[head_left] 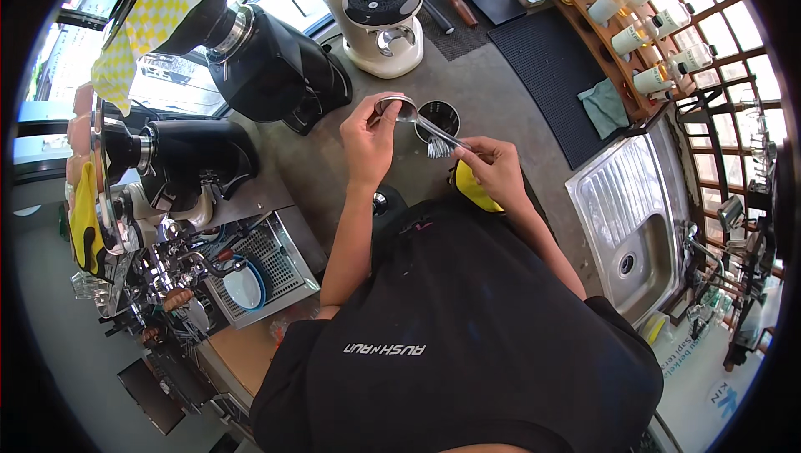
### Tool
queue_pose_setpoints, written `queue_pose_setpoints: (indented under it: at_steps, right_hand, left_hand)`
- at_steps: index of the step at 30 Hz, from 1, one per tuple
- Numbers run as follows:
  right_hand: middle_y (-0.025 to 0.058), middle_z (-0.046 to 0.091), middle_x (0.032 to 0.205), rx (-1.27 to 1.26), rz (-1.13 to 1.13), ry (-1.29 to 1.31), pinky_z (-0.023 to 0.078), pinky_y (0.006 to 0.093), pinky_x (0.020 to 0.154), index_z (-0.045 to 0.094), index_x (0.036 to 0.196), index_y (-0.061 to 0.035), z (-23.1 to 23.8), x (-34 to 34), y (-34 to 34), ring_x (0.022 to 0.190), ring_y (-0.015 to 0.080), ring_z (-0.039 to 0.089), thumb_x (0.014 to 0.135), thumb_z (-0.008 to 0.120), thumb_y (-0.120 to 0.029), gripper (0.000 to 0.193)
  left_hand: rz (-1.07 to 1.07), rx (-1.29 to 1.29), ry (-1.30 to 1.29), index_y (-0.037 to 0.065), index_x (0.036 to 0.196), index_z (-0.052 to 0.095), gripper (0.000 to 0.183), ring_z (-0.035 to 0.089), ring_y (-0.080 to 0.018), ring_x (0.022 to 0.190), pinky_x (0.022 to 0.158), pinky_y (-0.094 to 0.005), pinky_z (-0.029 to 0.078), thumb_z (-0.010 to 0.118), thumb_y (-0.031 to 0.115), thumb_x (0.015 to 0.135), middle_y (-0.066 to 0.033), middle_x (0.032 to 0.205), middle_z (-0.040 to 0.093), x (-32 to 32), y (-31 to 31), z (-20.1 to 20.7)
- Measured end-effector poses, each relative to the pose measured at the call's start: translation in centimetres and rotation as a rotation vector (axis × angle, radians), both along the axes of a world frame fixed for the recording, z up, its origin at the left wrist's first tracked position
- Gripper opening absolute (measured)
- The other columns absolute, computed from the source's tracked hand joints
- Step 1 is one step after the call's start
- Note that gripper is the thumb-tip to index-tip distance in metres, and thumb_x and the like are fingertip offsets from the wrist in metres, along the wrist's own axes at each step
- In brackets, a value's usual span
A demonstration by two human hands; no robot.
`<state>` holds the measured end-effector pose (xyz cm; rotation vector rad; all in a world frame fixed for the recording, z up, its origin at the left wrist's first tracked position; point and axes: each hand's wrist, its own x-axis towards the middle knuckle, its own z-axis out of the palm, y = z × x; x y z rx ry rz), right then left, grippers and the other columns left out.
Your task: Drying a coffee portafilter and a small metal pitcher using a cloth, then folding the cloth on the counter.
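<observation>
My left hand [371, 140] is closed around a small round metal cup [392, 103], held above the counter with fingers and thumb at its sides. In my right hand [494, 165] a long-handled metal spoon [438, 131] is pinched near its end; its head reaches the cup, and whether it lies inside is hard to see. Beneath the spoon stands a dark round container [449, 111] with a metal rim. Whitish strands or tines [438, 149] show beside it, too small to name. A yellow item [476, 189] sits under my right wrist, partly hidden.
A cream grinder [380, 44] and a black grinder [279, 65] stand beyond my hands. To the right are a black ribbed mat [542, 69], a green cloth [603, 108], a rack of bottles [613, 2] and a steel sink [642, 244]. An espresso machine [271, 257] is at left.
</observation>
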<state>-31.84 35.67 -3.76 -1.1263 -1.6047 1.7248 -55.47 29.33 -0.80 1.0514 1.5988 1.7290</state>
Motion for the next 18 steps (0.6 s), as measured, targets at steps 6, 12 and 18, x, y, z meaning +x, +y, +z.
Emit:
queue_pose_setpoints:
  at_steps: [6,12,18]
  right_hand:
    - [0.0083,0.082,0.106,-0.001,-0.158,0.054,0.047,0.0211,0.054,0.074,0.134,0.0048,-0.1,-0.2,1.5,0.067,0.0034,0.061,0.101,0.084,-0.016,0.04]
    - [0.0118,0.082,0.11,-0.023,-0.23,0.021,0.049,0.0214,0.055,0.07,0.14,0.0045,-1.7,2.8,2.5,0.064,0.0041,0.061,0.1,0.085,-0.021,0.05]
    - [0.0114,0.082,0.104,-0.039,-0.22,0.002,0.048,0.0214,0.054,0.074,0.132,0.0051,-2.8,3.8,2.1,0.063,0.0041,0.062,0.102,0.083,-0.021,0.041]
  left_hand:
    - [-0.017,0.175,0.357,0.0,0.117,0.079,0.015,0.075,-0.015,0.089,0.078,-0.0296,0.059,0.076,0.001,0.103,-0.0074,0.101,0.077,1.3,2.2,2.5]
    - [-0.033,0.222,0.658,0.005,0.116,0.079,0.028,0.074,-0.0299,0.089,0.075,-0.0388,0.059,0.076,-0.008,0.092,-0.0105,0.103,0.075,1.4,2.7,1.0]
    - [-0.062,0.232,0.772,0.006,0.121,0.079,0.038,0.073,-0.0309,0.098,0.082,-0.0422,0.059,0.076,-0.01,0.087,-0.0097,0.11,0.075,1.2,2.7,-3.2]
